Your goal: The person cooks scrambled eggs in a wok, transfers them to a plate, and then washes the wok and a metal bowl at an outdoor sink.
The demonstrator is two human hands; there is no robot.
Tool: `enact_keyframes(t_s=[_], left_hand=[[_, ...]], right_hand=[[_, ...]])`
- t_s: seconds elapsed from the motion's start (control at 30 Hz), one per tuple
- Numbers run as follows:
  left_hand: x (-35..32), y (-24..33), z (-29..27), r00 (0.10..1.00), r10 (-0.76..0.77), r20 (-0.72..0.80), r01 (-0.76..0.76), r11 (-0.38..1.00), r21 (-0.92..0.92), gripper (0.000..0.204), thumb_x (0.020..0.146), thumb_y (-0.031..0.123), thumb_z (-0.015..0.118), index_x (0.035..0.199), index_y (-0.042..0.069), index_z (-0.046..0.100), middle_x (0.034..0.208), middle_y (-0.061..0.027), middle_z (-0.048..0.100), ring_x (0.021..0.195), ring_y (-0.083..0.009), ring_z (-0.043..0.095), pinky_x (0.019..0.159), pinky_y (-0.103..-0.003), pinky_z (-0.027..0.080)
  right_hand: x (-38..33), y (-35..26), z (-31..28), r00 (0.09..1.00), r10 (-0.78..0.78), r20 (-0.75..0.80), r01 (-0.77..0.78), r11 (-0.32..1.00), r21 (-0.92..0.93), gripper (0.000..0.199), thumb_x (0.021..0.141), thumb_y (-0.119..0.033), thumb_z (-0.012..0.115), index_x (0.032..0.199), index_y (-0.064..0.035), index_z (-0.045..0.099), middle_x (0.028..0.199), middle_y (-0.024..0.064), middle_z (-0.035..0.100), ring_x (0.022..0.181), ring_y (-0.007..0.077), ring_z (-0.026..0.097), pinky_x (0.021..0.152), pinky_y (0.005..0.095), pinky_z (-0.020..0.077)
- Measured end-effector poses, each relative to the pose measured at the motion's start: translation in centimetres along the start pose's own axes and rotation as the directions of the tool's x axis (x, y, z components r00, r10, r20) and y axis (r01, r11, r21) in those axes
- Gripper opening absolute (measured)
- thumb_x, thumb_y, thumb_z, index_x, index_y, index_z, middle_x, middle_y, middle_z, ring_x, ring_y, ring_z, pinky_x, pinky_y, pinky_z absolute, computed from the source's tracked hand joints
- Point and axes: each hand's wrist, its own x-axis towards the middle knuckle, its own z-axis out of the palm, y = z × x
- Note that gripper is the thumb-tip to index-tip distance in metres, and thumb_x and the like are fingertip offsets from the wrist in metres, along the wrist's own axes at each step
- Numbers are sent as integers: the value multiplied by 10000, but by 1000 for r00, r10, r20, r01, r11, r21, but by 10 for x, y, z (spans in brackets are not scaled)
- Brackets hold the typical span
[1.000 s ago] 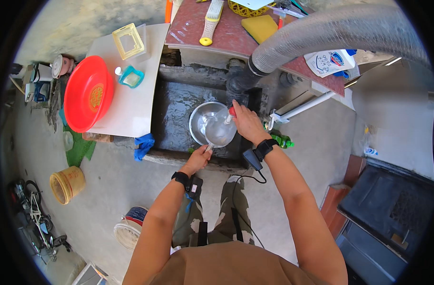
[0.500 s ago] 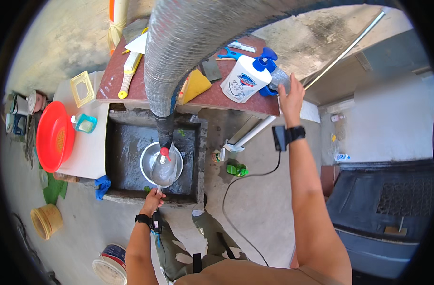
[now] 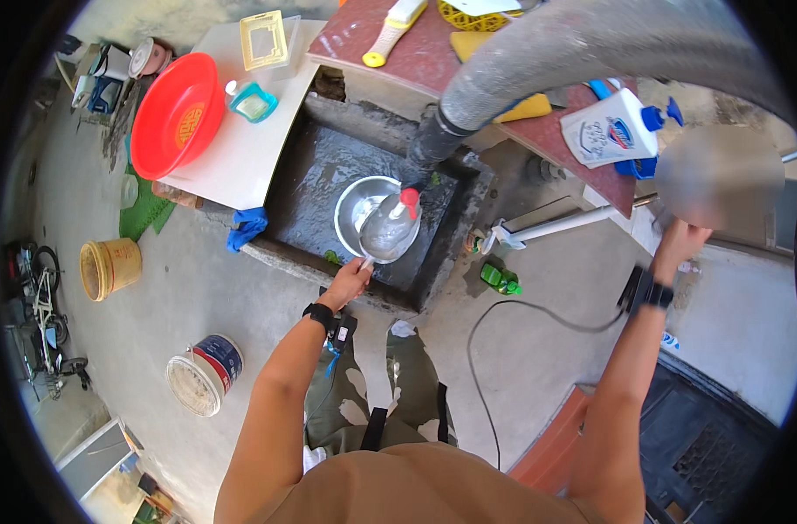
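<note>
My left hand (image 3: 346, 284) is closed round the handle of a metal ladle (image 3: 386, 234). The ladle's round bowl lies over a steel basin (image 3: 350, 210) in the dark stone sink (image 3: 320, 162), right beneath a tap with a red handle (image 3: 409, 201). My right hand (image 3: 682, 247) is out to the right, past the red-brown counter's corner. A blurred patch hides its fingers, so whatever it holds, if anything, does not show. Nearest to it stands a white pump bottle (image 3: 604, 129) with a blue top.
A thick grey hose (image 3: 538, 61) arches above the sink and counter. A red basin (image 3: 176, 113) and a teal soap bottle (image 3: 253, 102) are on the white board at left. A green bottle (image 3: 501, 279) lies on the floor. A cable (image 3: 538, 303) trails from my right wrist. Buckets (image 3: 204, 371) stand at left.
The view has swung, so the sink appears further right. My right hand has left its spot at the grey pad beside the pump bottle and moved right and nearer. My left hand keeps the ladle.
</note>
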Motion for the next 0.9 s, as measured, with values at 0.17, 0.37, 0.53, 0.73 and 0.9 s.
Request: enact_keyframes(t_s=[0.17, 0.37, 0.53, 0.73, 0.9], left_hand=[[5, 0, -13, 998, -1, 60, 1, 1000, 2, 163, 860, 246, 480, 907, 90, 483, 600, 14, 431, 455, -79, 389, 409, -238, 315], [15, -8, -30, 997, 26, 66, -33, 994, 107, 213, 865, 226, 483, 1013, 73, 489, 619, 18, 430, 487, -73, 386, 440, -230, 324], [22, -11, -40, 982, 159, 105, -184, 932, 312, 266, 869, 183, 486, 1094, 41, 477, 654, 24, 433, 562, -72, 405, 516, -224, 359], [24, -9, -40, 987, 119, 105, -154, 888, 434, 347, 841, 252, 511, 1122, 52, 472, 835, -192, 594, 769, -336, 574, 690, -368, 441], [24, -7, -44, 977, 199, 74, -211, 872, 441, 346, 834, 240, 517, 1122, 54, 472, 850, -213, 592, 798, -370, 569, 700, -391, 441]], right_hand=[[-151, -68, -9, 931, -1, 365, -69, 981, 179, 114, 695, -48, 606, 774, -24, 527, 1067, 153, 528, 970, 247, 492, 869, 337, 362], [-307, -150, 95, 538, 302, 787, -529, 848, 36, 128, 668, -43, 598, 739, -9, 497, 691, 97, 498, 605, 186, 480, 574, 284, 418], [-334, -176, 179, 666, 265, 698, -538, 818, 203, 163, 705, -93, 595, 839, -15, 542, 793, 165, 545, 725, 321, 553, 646, 357, 447], [-372, -175, 227, 303, 152, 941, -393, 919, -22, 390, 794, -163, 507, 1142, -5, 428, 1126, 235, 447, 1053, 371, 436, 889, 389, 351], [-389, -193, 231, 367, -8, 930, -261, 959, 111, 483, 817, -140, 477, 1257, 14, 349, 1263, 260, 370, 1172, 385, 360, 992, 368, 285]])
